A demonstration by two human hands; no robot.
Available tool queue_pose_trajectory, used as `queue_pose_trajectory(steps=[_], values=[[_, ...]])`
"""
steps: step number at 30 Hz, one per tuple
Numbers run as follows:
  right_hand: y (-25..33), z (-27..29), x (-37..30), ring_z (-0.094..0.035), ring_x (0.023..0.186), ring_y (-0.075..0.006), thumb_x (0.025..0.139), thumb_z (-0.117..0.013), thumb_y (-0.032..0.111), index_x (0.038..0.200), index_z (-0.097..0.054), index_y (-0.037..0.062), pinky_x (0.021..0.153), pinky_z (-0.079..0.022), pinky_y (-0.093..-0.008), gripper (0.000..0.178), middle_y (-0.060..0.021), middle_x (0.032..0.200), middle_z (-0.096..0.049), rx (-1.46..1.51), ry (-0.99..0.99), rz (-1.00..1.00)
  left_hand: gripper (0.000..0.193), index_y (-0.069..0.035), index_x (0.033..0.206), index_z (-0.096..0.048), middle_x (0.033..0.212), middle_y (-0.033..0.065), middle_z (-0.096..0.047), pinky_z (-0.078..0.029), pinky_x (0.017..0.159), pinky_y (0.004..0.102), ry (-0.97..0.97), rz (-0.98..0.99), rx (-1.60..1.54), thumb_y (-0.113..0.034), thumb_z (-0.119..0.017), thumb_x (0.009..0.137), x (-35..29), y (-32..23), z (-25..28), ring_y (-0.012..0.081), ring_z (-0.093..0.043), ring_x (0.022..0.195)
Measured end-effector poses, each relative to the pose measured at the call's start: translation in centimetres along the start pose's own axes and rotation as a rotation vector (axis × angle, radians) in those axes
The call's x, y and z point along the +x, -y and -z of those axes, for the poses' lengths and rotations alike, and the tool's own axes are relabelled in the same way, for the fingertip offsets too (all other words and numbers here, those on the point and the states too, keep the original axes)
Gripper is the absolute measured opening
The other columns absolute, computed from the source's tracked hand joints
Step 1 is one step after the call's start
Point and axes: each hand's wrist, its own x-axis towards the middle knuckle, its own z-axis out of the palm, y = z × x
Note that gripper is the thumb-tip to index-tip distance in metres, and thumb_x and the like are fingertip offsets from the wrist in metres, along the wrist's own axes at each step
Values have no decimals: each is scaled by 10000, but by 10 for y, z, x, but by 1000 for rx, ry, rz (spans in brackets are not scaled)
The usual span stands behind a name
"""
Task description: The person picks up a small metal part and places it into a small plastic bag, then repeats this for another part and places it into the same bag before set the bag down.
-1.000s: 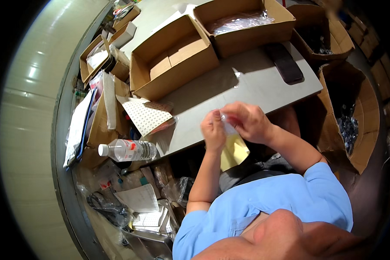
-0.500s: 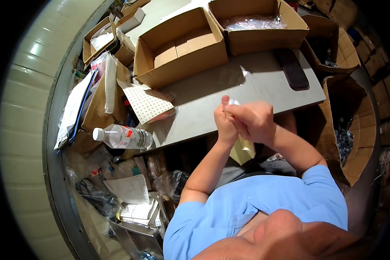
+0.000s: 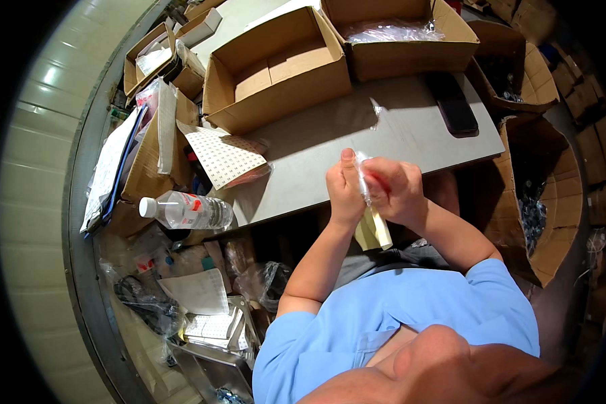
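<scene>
Left hand [image 3: 344,190] and right hand [image 3: 392,190] pinch a small clear plastic bag [image 3: 363,176] between them above the grey table [image 3: 330,145] edge; yellow backing strip [image 3: 373,230] hangs below.

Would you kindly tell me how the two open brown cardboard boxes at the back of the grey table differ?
The left cardboard box shows only bare cardboard dividers inside; the right cardboard box holds clear plastic bags. The left box sits nearer the table's left end, the right nearer the black phone. Both are brown, open-topped.
</scene>
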Motion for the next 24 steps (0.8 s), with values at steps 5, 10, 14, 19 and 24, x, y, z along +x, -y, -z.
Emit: queue_pose_trajectory(steps=[5,10,14,19,24], values=[[15,9,39,-595,512,-263,791,-657,98,889,-648,64,485,-476,-330,104,-86,608,-594,-185,254,47,535,11,739,-537,583,81,-535,-447,596,351,-160,-317,196,-415,-363,1011,-12,21,-24,174,-541,592],[-27,5,35,-635,556,-283,888,-584,103,923,-621,36,505,-492,-322,85,-136,667,-613,-75,125,-158,499,25,819,-567,661,75,-564,-420,572,304,-58,-225,435,-352,-326,1039,-15,2,-14,142,-524,636],[-28,-3,2,-639,559,-311,889,-581,106,1010,-567,60,483,-501,-358,130,-131,696,-633,-86,-40,-147,563,21,673,-557,549,80,-538,-402,492,347,-162,-180,276,-376,-369,1025,-5,-10,-13,164,-493,501],[8,5,26,-629,549,-269,846,-629,111,987,-608,50,508,-498,-329,154,-106,669,-624,10,79,-16,488,32,713,-562,589,123,-573,-425,516,350,-55,-240,277,-307,-384,1015,-4,18,-12,214,-569,545],[-24,5,31,-629,536,-267,874,-598,103,941,-623,32,489,-491,-315,100,-125,666,-624,102,72,-267,463,10,710,-564,545,164,-527,-419,502,405,-19,-238,439,-287,-371,1008,-15,24,-13,331,-557,494]])
